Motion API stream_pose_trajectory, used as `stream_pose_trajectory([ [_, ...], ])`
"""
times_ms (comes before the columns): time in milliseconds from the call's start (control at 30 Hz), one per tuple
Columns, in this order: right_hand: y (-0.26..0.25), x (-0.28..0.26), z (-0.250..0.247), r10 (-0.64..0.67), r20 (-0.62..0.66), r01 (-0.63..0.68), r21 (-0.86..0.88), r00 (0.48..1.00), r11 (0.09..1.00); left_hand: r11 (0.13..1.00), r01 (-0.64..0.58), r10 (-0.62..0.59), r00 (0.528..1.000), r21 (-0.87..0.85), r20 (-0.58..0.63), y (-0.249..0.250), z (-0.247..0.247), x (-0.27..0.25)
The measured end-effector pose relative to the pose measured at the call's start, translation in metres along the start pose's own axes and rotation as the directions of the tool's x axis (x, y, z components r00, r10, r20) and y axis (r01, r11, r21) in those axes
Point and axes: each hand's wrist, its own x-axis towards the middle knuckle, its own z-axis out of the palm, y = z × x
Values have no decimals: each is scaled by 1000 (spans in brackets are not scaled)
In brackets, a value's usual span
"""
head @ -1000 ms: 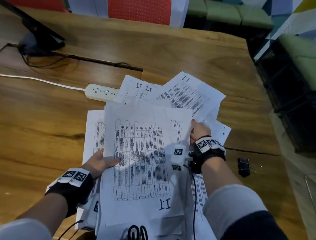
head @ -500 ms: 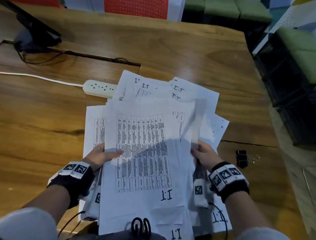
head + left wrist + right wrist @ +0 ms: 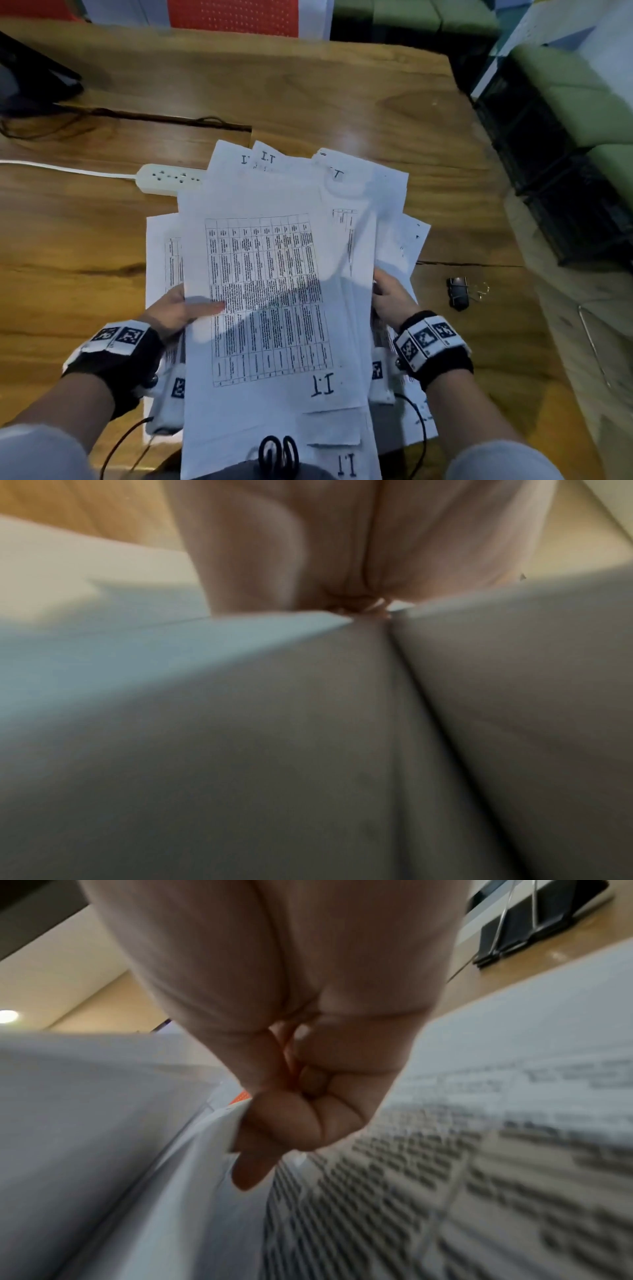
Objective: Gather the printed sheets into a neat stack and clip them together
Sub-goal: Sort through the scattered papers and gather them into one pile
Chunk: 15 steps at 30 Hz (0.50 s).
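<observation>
- Wooden table (image 3: 308,85) is carrying everything; a white power strip (image 3: 168,178) is lying at far left, just touching the papers' far left edge.
- Left hand (image 3: 171,311) is gripping the left long edge of the printed sheets (image 3: 274,274), thumb lying on the top page, fingers hidden underneath.
- Printed sheets are sitting between the two hands, long axis running away from the person, far corners fanning out unevenly and more pages poking out at both sides.
- Right hand (image 3: 390,298) is closing on the right long edge, fingers curling around several pages in the right wrist view.
- Black binder clip (image 3: 459,293) is lying on the table to the right of the pile, apart from the paper and nearer the right hand, so that hand is likely the one to fetch it once the edges are squared.
</observation>
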Motion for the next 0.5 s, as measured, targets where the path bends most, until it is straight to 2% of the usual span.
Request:
stream_pose_trajectory([
  [100, -5, 5, -6, -29, 65, 33, -59, 997, 998, 998, -22, 25, 999, -53, 46, 3, 2, 4],
  [200, -10, 10, 11, 41, 167, -21, -121, 985, 992, 1000, 8, -7, 999, -26, 43, 4, 10, 5],
  [267, -13, 12, 26, 84, 120, -80, -34, 989, 996, 1000, 16, -16, 1000, -12, 15, 3, 14, 5],
  [367, -9, 16, 34, 78, -165, -67, 73, 983, 995, 998, 21, -22, 1000, -58, -22, 5, 14, 3],
  [400, -9, 16, 37, 88, -182, -77, 65, 979, 995, 998, 26, -28, 999, -60, -33, 6, 16, 2],
  [500, -12, 13, 50, 75, -58, -75, -1, 996, 997, 999, 21, -23, 998, -37, -55, 6, 20, 3],
])
